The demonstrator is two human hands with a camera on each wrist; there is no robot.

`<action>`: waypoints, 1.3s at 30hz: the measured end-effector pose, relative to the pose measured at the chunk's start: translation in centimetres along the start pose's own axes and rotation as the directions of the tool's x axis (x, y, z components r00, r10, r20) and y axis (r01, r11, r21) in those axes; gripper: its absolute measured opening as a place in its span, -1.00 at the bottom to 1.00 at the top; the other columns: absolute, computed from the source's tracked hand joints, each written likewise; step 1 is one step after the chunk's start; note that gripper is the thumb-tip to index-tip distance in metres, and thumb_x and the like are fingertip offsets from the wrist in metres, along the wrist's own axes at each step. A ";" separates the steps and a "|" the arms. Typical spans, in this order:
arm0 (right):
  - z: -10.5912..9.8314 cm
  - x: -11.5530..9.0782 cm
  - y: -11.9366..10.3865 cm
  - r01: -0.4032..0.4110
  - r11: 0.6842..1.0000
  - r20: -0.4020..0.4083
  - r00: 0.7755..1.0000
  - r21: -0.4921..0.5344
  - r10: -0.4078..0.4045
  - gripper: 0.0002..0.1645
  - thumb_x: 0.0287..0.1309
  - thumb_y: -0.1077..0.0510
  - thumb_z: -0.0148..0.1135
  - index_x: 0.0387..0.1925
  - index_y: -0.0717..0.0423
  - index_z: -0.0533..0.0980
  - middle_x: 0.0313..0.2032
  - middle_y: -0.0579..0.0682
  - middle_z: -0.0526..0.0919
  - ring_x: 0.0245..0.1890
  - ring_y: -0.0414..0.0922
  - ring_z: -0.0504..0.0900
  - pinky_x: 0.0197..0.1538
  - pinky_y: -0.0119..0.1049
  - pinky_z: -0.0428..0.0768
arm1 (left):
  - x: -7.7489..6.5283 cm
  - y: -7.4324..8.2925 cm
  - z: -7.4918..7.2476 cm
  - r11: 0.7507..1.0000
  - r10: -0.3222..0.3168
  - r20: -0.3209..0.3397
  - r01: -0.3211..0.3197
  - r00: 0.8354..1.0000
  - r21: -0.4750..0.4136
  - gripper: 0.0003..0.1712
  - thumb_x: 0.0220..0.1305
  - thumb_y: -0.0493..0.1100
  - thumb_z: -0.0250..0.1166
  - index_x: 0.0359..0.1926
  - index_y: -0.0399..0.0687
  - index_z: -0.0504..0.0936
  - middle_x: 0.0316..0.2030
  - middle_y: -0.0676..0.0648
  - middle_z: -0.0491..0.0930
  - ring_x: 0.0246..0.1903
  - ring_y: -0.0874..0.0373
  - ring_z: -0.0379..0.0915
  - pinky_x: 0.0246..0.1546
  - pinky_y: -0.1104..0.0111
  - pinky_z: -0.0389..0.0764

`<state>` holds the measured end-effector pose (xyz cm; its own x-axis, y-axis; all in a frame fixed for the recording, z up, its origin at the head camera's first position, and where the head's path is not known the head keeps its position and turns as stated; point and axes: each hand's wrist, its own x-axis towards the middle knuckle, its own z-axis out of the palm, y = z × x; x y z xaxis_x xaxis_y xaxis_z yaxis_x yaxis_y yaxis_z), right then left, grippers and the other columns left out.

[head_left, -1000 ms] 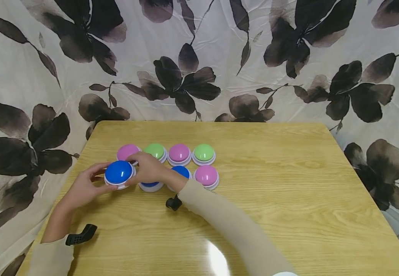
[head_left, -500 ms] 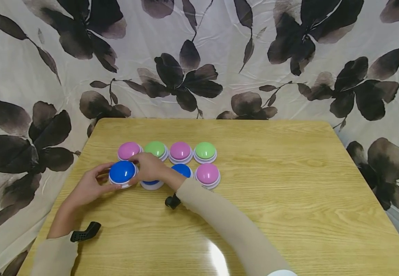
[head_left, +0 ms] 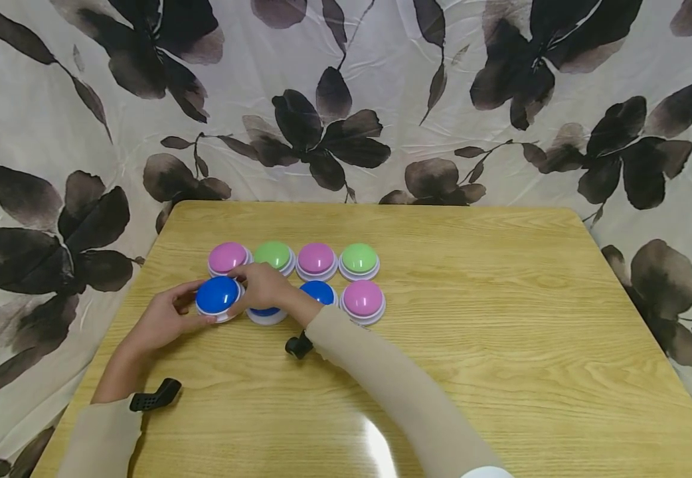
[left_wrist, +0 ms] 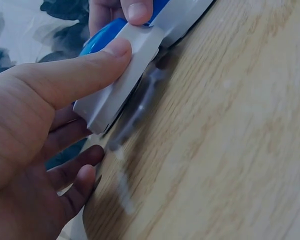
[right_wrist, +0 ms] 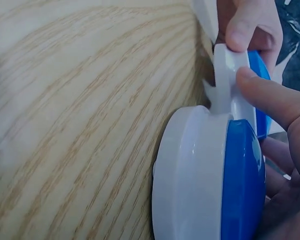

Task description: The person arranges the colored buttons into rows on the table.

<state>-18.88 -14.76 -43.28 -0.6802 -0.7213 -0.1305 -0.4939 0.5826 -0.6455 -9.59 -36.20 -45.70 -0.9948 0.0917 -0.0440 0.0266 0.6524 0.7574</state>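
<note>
Both hands hold a blue dome push button point(head_left: 217, 294) with a white base, at the front-left end of two rows of buttons. My left hand point(head_left: 167, 320) grips its left side, thumb on the white base point(left_wrist: 117, 87) in the left wrist view. My right hand point(head_left: 265, 290) pinches its right side, the thumb on the rim in the right wrist view. Low over the wood, the base shows a shadowed gap beneath it in the left wrist view. Right beside it stands a second blue button point(right_wrist: 195, 175), partly hidden under my right hand in the head view.
The back row has a pink button point(head_left: 228, 257), a green one point(head_left: 273, 254), another pink point(head_left: 316, 257) and another green point(head_left: 360, 257). Further right in front are a blue button point(head_left: 318, 292) and a pink one point(head_left: 362, 299). A floral cloth point(head_left: 418, 146) hangs behind the table point(head_left: 501, 318).
Both hands have moved the held blue button slightly right, closer to the blue one beside it. The head view has shifted a little; the other buttons keep their places.
</note>
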 end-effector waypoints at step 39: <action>0.5 0.3 -0.9 -0.094 0.991 -0.008 0.996 -0.095 0.094 -0.12 -0.18 -0.18 0.57 0.26 -0.23 0.47 0.05 -0.27 0.59 -0.01 -0.32 0.50 -0.01 -0.40 0.48 | 0.0 -0.5 0.1 0.998 -0.055 0.009 0.055 0.998 0.025 -0.03 0.07 0.05 0.50 0.36 -0.34 0.28 0.28 -0.40 0.30 0.25 -0.36 0.19 0.15 -0.20 0.33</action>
<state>-18.39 -15.65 -43.13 -0.7277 -0.6606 -0.1846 -0.4769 0.6806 -0.5562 -9.57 -36.46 -46.19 -0.9938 0.0625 -0.0914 -0.0253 0.6753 0.7371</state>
